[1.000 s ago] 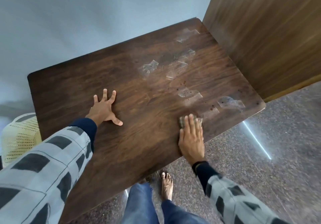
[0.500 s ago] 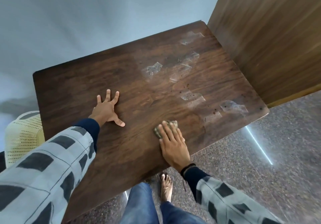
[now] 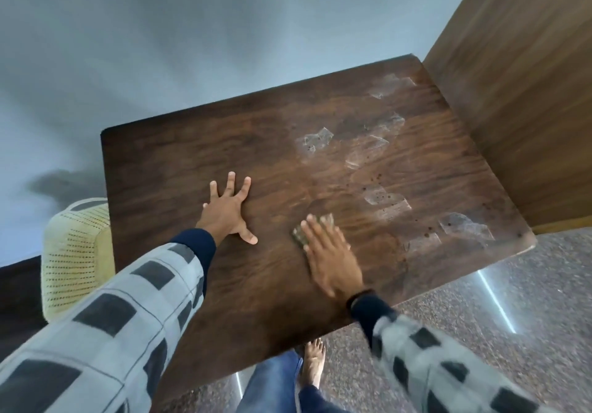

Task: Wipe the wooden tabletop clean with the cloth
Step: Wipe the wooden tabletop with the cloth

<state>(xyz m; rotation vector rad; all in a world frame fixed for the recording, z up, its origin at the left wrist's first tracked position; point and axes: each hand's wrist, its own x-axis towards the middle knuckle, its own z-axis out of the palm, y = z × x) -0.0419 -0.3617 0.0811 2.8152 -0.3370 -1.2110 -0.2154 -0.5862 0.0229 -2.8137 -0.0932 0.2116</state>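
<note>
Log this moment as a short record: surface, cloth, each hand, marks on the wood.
surface: tabletop, dark wood
left: left hand flat on tabletop, fingers spread
right: right hand flat, pressing cloth onto tabletop
marks: pale patches and dark specks beyond the cloth, right side

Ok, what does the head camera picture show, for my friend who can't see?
A person's right hand presses a small cloth flat on a dark wooden tabletop, while the left hand rests spread beside it. Pale, tape-like patches mark the tabletop beyond the cloth.
</note>
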